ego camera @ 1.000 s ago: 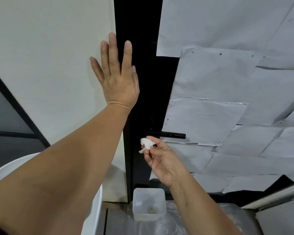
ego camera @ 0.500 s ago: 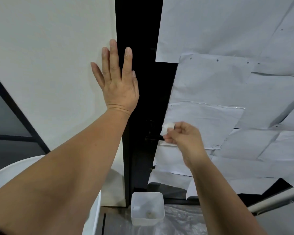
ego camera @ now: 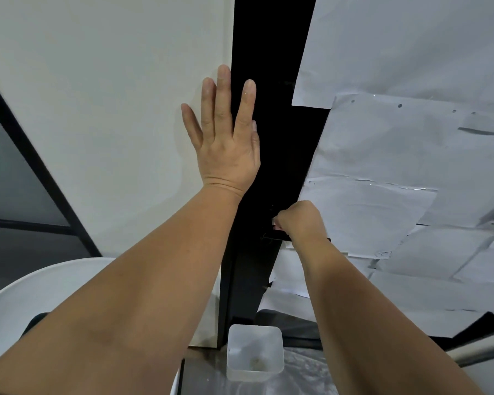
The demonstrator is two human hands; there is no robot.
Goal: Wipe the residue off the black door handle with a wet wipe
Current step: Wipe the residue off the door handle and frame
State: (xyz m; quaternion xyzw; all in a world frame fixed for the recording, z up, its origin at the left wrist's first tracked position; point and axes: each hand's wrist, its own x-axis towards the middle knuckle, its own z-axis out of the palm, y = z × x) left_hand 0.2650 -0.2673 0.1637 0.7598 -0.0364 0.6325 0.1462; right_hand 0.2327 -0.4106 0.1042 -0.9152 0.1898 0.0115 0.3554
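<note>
My left hand lies flat with straight fingers against the pale wall, its index finger over the edge of the black door frame. My right hand is curled on top of the black door handle, which sticks out as a short horizontal bar below my knuckles. Only a sliver of the white wet wipe peeks out at my fingertips; the rest of it is hidden inside my fist. Most of the handle is covered by my hand and wrist.
White paper sheets cover the door to the right of the frame. A small translucent plastic tub stands on crinkled plastic film on the floor below the handle. A white round rim fills the lower left. A pale pipe crosses the lower right.
My right hand rose from below the handle with the wipe, came onto the handle and now sits further left on it. The left hand stays on the wall.
</note>
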